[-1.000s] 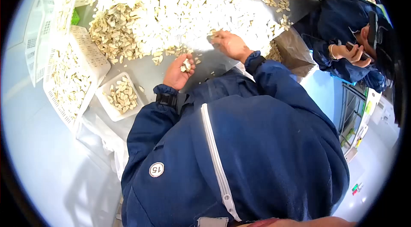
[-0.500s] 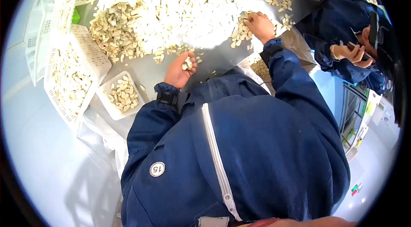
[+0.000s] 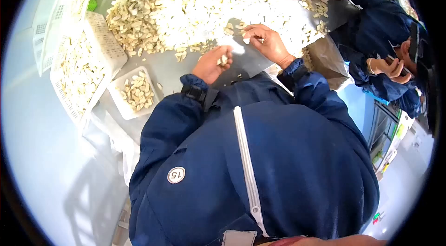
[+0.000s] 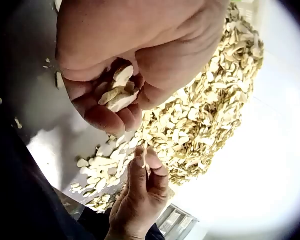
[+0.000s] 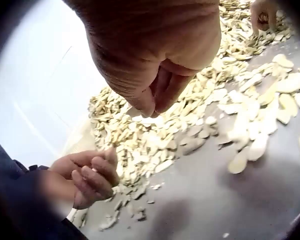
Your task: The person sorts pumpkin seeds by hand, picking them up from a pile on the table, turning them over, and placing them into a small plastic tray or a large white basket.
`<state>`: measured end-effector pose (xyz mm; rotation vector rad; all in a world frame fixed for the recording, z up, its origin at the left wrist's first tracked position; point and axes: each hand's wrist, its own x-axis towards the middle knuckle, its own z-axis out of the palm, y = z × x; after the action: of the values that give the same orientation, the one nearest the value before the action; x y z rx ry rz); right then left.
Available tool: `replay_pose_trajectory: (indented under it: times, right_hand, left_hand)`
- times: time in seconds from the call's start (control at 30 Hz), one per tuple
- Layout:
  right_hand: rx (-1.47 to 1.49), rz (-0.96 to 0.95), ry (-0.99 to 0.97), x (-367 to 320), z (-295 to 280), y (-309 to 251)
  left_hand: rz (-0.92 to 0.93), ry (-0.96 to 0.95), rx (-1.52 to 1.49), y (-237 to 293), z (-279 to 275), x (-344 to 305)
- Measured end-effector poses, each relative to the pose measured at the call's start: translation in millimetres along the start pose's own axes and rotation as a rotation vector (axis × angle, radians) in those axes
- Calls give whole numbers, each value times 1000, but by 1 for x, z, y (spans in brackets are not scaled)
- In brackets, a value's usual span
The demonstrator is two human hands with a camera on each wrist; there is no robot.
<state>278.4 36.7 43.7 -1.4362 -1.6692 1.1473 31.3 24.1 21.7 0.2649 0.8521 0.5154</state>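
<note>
Pale dried slices [image 3: 195, 9] lie in a wide heap on a grey metal table [image 3: 174, 72]. My left hand [image 3: 213, 64], palm up with curled fingers, holds a few slices [image 4: 121, 90] in the left wrist view. To its right, my right hand [image 3: 268, 44] hovers at the near edge of the heap. Its thumb and fingertips pinch a pale slice [image 5: 136, 112], seen in the right wrist view. The two hands are a short distance apart.
A white tray of slices [image 3: 121, 102] and large perforated white baskets [image 3: 103, 37] stand at the left. Across on the right, another person [image 3: 371, 37] has one hand at the heap and a phone in the other. A plastic bag [image 3: 327, 58] hangs at the table's edge.
My right hand went out to the right over the slices, then came back left toward my left hand. My left hand has shifted slightly right, its fingers curled further over its slices.
</note>
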Motion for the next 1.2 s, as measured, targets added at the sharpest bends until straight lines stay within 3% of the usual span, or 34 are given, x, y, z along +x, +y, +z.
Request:
replay_pose_trajectory:
  times: [0.13,0.33,0.43,0.53,0.63,0.77,0.9,1.03,1.1,1.2]
  right_hand:
    - [64,-56,-65,6,12,-16]
    - [572,209,-94,-2,17,-11]
    - [624,221,-186,-6,16,-10]
    - [497,202,-183,-8,27,-2]
    - [35,257,-87,-3,22,22]
    - [-208,204,-36,13,20,38]
    - [-331,-10,-127,36,55,26]
    - [-604,-169,-42,57,87,30]
    - [-645,-175,-114,59,84,32]
    - [-624,-23,-206,56,72,25]
  left_hand:
    - [42,28,98,13,27,2]
    - [94,35,85,13,20,9]
    - [85,42,57,10,18,9]
    - [74,33,51,7,18,9]
    - [67,63,52,5,10,2]
    - [28,126,-48,-4,-17,-8]
    - [8,215,-77,-7,-26,-18]
    - [14,216,-123,-15,-32,-17]
    - [29,178,-142,-18,-38,-18]
    - [2,217,-160,-16,-38,-21]
